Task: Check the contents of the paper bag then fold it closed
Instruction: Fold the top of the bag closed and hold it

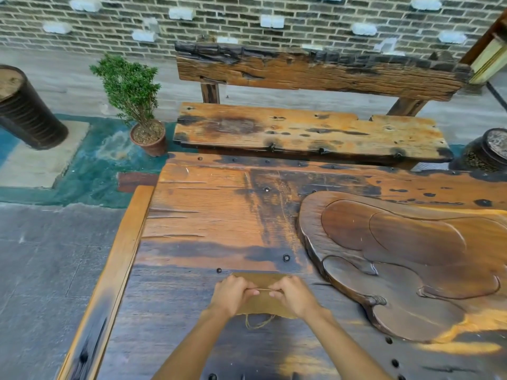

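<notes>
The paper bag (263, 300) is brown kraft, lying flat on the dark, weathered wooden counter (192, 215) with a loop of twine handle (259, 322) trailing out from its near edge. A crease or folded edge runs across it between the two hands. The bag sits just left of the carved wooden tray (411, 270), close to the tray's near-left lobe but apart from it, and on the near side of two dark bolt heads in the planks.

The left hand (231, 296) and right hand (293, 296) rest on top of the bag, side by side, covering much of its middle. The fingers (247, 289) of both hands are curled shut, pinching the bag's fold line at either end, thumbs tucked under. Only the bag's far strip, its centre between the hands and its near edge stay uncovered.
</notes>
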Tool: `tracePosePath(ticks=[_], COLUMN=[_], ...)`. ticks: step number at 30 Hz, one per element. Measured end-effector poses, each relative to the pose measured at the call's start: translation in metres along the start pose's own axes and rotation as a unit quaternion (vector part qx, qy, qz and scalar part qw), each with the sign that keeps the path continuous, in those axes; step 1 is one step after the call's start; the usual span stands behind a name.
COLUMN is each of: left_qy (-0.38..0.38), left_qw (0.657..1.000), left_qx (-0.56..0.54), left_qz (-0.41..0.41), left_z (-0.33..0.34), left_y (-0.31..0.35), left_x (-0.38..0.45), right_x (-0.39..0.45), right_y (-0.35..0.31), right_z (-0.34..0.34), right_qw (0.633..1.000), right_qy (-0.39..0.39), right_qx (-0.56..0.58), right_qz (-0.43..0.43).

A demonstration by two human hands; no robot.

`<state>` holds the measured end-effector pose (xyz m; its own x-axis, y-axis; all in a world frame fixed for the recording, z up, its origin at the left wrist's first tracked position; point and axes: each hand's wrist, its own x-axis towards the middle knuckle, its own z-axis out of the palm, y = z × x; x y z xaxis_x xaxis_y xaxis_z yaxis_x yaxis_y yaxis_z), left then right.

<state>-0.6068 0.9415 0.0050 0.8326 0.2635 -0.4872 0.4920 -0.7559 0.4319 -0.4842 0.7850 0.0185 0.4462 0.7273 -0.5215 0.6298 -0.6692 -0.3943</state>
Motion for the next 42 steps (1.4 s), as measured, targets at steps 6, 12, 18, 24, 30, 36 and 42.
tracePosePath(ticks=[6, 12, 18, 24, 30, 36, 42], left_qy=[0.020, 0.018, -0.009, -0.007, 0.019, 0.022, 0.025], left_qw=[1.000, 0.999, 0.998, 0.993, 0.976, 0.972, 0.967], left_qx=[0.013, -0.021, -0.067, -0.117, -0.208, -0.226, -0.243], left_qz=[-0.011, -0.025, -0.018, -0.012, -0.063, -0.060, -0.065], left_z=[0.007, 0.001, -0.004, -0.006, 0.001, 0.009, 0.010], left_y=[-0.004, -0.008, -0.012, -0.013, -0.023, -0.030, -0.040], left_x=[0.004, 0.005, 0.007, 0.007, 0.006, 0.000, 0.001], right_x=[0.002, 0.001, 0.001, -0.001, -0.008, -0.008, -0.009], right_y=[-0.002, 0.004, 0.011, 0.011, 0.018, 0.024, 0.035], right_z=[0.004, 0.000, -0.005, -0.001, -0.008, -0.006, -0.009], right_qw=[0.995, 0.991, 0.999, 0.996, 0.986, 0.997, 0.998], right_qy=[0.041, 0.073, -0.010, 0.036, 0.067, -0.003, -0.031], right_qx=[-0.082, -0.114, -0.019, -0.070, -0.144, -0.047, -0.002], right_qz=[0.028, 0.024, 0.024, 0.029, 0.054, 0.059, 0.049])
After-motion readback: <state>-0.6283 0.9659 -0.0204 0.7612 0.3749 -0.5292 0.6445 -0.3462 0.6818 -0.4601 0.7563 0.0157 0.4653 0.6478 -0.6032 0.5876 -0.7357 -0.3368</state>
